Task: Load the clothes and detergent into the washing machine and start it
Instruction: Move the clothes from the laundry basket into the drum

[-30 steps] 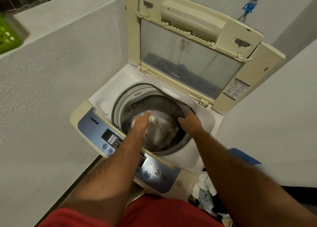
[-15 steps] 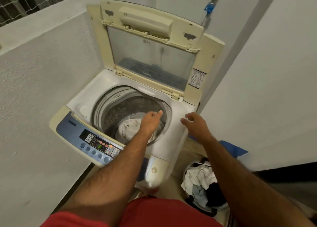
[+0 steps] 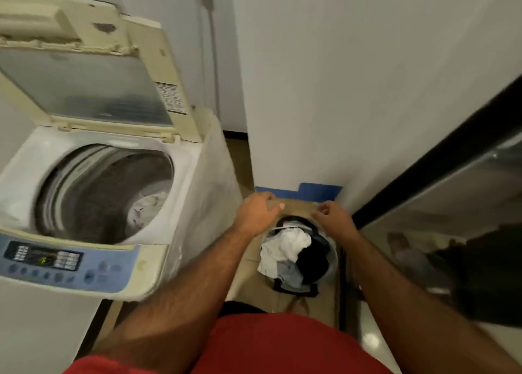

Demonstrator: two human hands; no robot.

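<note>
- While the washing machine (image 3: 93, 193) sits on the left with its lid (image 3: 84, 71) flipped up, both hands are over on the right, above the laundry basket (image 3: 299, 258) on the floor.
- Left hand (image 3: 258, 212) hangs over the basket's near-left rim, fingers loosely curled, nothing in it.
- Right hand (image 3: 333, 214) is just beside the basket's far-right rim, fingers curled in too, and it looks empty as well. The two hands are apart, with the top of the basket showing between them.
- Clothes in the basket (image 3: 285, 246): a white piece on top at the left, something black next to it, and a greyish-blue bit lower down, all heaped together.
- Inside the drum (image 3: 113, 193) there's already a white garment (image 3: 147, 207) lying at the bottom, toward the right side.
- Control panel (image 3: 56, 263) along the machine's front edge is blue with a dark display that has a small green light showing. It's blurry, so I can't read it.
- Blue tape (image 3: 319, 190) runs along the bottom of the wall behind the basket, and red shorts (image 3: 282, 345) fill the bottom of the shot.
</note>
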